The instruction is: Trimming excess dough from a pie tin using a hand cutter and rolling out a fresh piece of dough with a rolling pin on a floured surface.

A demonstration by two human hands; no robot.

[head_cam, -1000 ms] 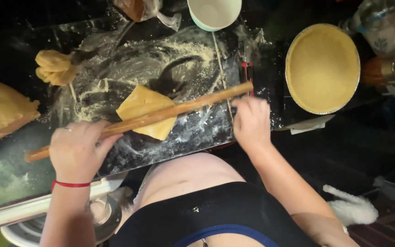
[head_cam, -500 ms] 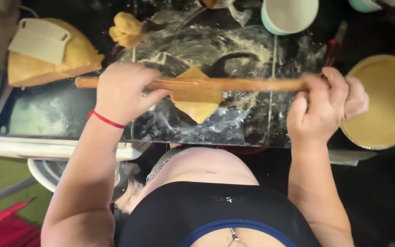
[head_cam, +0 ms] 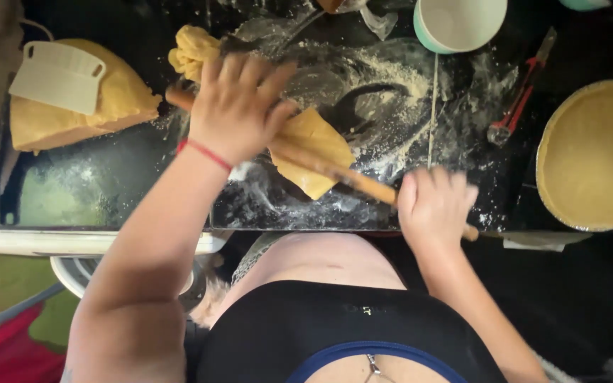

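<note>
Head view looked down as we worked a wooden rolling pin slantwise over a small yellow dough piece on the floured black tabletop. Our left hand pressed on the pin's far end, fingers spread flat; our right hand was closed around the near end. A larger dough block with a white scraper lay left, and a dough-lined pie pan sat right.

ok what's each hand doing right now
left hand: palm down on the wooden rolling pin, fingers spread, over the yellow dough.
right hand: closed on the pin's other end.
</note>
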